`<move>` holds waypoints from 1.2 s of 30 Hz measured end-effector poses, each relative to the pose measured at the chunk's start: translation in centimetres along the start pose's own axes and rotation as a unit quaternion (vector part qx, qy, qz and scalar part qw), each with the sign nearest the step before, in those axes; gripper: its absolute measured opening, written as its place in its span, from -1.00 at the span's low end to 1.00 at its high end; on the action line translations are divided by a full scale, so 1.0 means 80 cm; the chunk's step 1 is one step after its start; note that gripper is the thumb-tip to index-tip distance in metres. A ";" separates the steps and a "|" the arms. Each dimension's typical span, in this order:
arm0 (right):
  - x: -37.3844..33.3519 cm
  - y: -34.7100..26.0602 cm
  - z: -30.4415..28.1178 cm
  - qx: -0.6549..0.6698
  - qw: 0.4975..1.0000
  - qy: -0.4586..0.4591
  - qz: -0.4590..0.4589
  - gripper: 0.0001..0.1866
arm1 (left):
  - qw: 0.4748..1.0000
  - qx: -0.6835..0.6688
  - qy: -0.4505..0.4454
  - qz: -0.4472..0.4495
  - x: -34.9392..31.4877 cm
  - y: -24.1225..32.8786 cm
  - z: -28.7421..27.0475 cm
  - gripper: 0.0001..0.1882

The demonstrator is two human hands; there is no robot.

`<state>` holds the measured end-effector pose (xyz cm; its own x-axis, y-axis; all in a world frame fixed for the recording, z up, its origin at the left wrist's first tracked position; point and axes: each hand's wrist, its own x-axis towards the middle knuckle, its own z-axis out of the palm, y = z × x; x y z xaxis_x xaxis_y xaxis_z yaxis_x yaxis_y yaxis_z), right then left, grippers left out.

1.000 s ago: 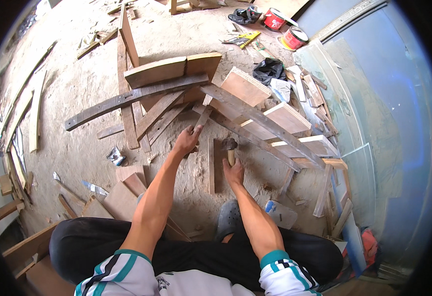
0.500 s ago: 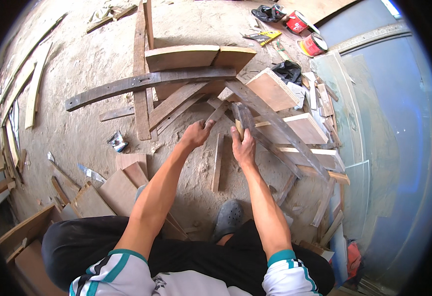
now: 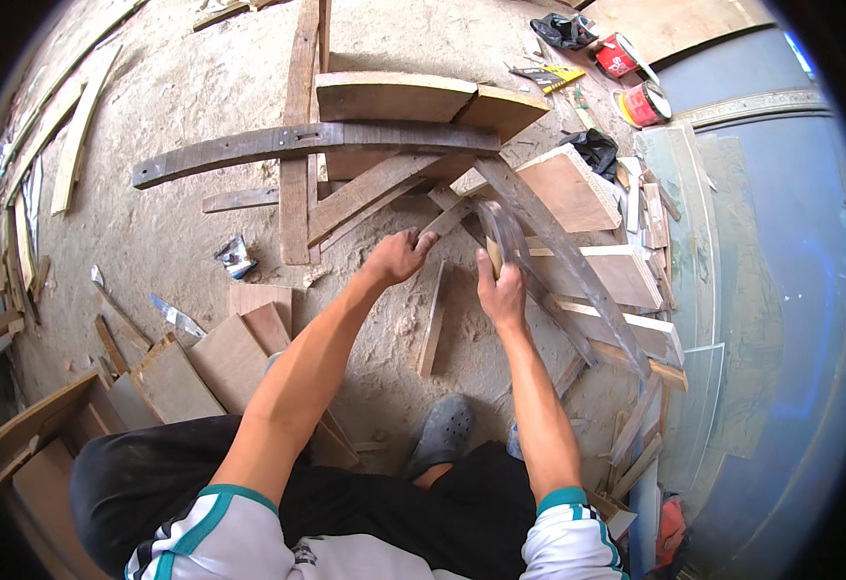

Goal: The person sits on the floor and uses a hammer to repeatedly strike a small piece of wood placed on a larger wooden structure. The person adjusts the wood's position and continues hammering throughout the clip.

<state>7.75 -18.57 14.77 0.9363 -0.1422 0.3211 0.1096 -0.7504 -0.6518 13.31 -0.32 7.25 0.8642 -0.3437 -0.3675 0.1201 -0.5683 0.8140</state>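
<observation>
My left hand (image 3: 399, 257) is closed on the near end of a short wooden strip (image 3: 448, 219), which slants up to the dark frame pieces. Close by on the right, my right hand (image 3: 503, 290) grips a mallet-like tool (image 3: 507, 230) with a pale handle and a dark, blocky head. That head is smeared by motion, so its exact kind is unclear. Both hands work at the low corner of a wooden frame, under a slanting dark rail (image 3: 566, 259). A long curved beam (image 3: 249, 158) crosses the frame above, over an upright plank (image 3: 297, 126).
Loose boards (image 3: 191, 372) lie left of my knees. A narrow wooden stick (image 3: 433, 324) rests on the floor between my arms. Plywood-faced pieces (image 3: 578, 188) stand right of the frame, before large glass sheets (image 3: 761, 290). A yellow-black handsaw (image 3: 549, 77) and red cans (image 3: 643, 103) lie far right.
The view has shifted, so the frame sits a little higher and further right. My right hand's tool has swung and is now blurred. My left hand keeps hold of the strip.
</observation>
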 end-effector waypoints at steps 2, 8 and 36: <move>0.002 0.007 -0.010 -0.051 0.977 -0.134 0.158 -0.54 | 1.000 -0.002 0.003 0.002 -0.001 -0.003 0.002 -0.26; -0.005 -0.004 -0.011 -0.007 1.000 -0.023 0.012 -0.56 | 1.000 -0.013 0.003 -0.010 -0.001 -0.002 0.007 -0.29; 0.008 -0.027 -0.034 -0.036 0.993 -0.109 0.033 -0.66 | 0.999 -0.031 -0.016 -0.014 0.004 -0.011 0.009 -0.31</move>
<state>7.20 -18.76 18.27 0.9915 -0.0555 0.1176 0.0284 -0.7897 -0.6128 13.14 -0.47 6.12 0.8441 -0.3532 -0.4035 0.1746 -0.5304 0.8296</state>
